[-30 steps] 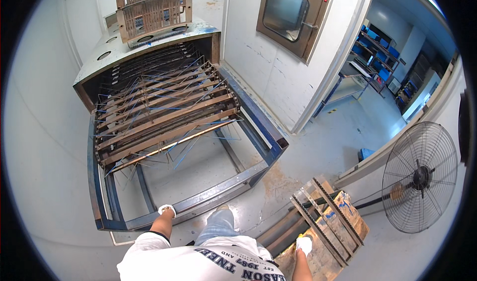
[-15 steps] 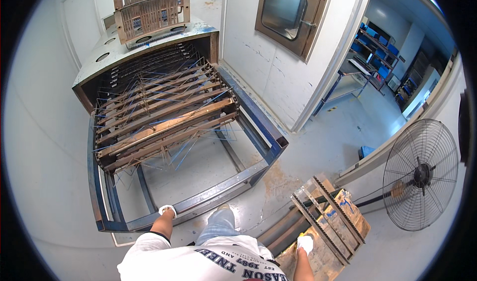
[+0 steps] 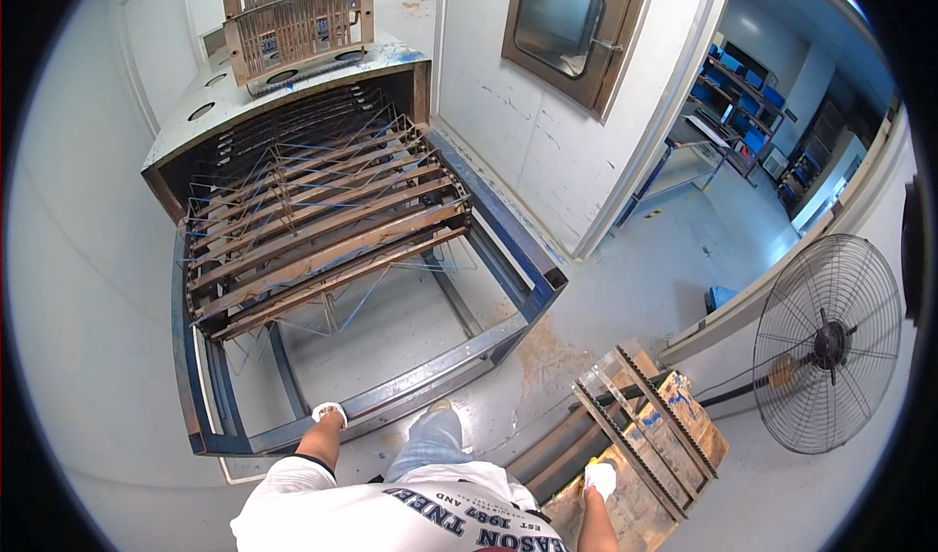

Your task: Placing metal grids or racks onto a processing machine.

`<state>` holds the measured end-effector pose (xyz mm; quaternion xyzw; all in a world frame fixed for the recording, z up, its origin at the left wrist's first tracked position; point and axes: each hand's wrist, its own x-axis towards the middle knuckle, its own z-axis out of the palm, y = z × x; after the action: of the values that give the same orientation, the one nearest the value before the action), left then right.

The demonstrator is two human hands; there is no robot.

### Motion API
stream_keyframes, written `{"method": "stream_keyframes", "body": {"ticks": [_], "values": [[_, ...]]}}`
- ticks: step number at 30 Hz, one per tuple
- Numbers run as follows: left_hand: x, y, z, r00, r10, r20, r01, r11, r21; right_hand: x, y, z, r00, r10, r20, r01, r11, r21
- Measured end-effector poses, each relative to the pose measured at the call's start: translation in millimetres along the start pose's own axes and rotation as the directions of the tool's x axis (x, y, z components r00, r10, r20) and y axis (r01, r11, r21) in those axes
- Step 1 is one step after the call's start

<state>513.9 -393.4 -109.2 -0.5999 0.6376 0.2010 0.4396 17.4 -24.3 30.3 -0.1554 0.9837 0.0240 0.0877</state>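
My left hand (image 3: 330, 414), in a white glove, rests on the front rail (image 3: 415, 374) of a blue steel frame. Its fingers are too small to make out. To the right, my right hand (image 3: 600, 478), also in white with a bit of yellow at its edge, is over a worn wooden board (image 3: 696, 417), beside a metal rack (image 3: 640, 445) with toothed bars. Whether it holds anything is not visible. Ahead of me, a chain conveyor (image 3: 322, 249) of rusty cross slats and thin bent wires runs out of a dark oven-like opening (image 3: 293, 112).
A large wire-guarded fan (image 3: 829, 342) stands at the right, its pole near the board. A slatted metal rack (image 3: 298, 20) stands on top of the white housing (image 3: 200, 112). A steel-framed window (image 3: 562, 29) is in the wall, left of a doorway onto another room with shelves (image 3: 738, 103).
The conveyor's slats and hanging wires have shifted; the front slats have moved round the near end. Both my hands stay where they were.
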Motion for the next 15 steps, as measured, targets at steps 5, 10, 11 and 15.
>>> {"method": "stream_keyframes", "body": {"ticks": [5,10,11,15], "values": [[4.4,0.7,2.5,0.999,-0.007,0.031,0.007,1.0,-0.012,-0.7,-2.5,-4.2,0.999,0.041,0.008,-0.041,0.999,-0.006],[7.8,0.8,3.9,0.991,-0.007,0.135,0.012,0.999,-0.033,-0.9,-4.1,-8.8,1.0,0.026,0.016,-0.026,1.0,-0.002],[5.6,1.4,11.6,1.0,-0.013,-0.028,0.013,1.0,-0.011,-1.5,-4.6,-9.7,1.0,0.026,0.017,-0.026,1.0,0.0],[-9.0,7.7,-21.6,0.975,0.017,0.22,-0.021,1.0,0.015,-6.8,-7.1,-17.9,1.0,0.03,-0.005,-0.03,1.0,-0.004]]}}
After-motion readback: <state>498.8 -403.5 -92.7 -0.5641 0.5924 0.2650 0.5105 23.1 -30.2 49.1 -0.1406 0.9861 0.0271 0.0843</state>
